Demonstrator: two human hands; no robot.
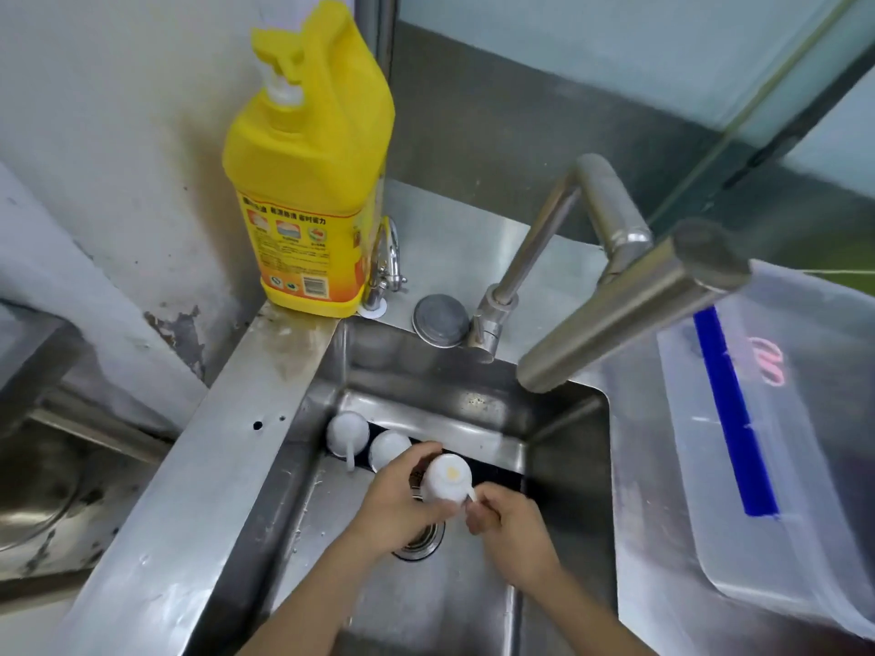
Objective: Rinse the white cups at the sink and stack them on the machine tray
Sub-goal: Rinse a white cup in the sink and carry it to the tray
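Note:
Down in the steel sink (563, 466), a white cup (447, 476) is held between both my hands with its base turned up, a yellowish mark on it. My left hand (402, 501) wraps its fingers round the cup's body. My right hand (509, 527) pinches the cup's handle. Two more white cups (347, 433) (388, 448) lie upside down at the back left of the basin, the leftmost with its handle pointing toward me. No water is visible from the faucet (615, 295).
A big yellow detergent bottle (308, 172) with a pump stands on the sink's back left corner. A round metal cap (440, 320) sits by the faucet base. The drain (421, 542) lies under my hands. A clear plastic lid with a blue strip (767, 433) rests at right.

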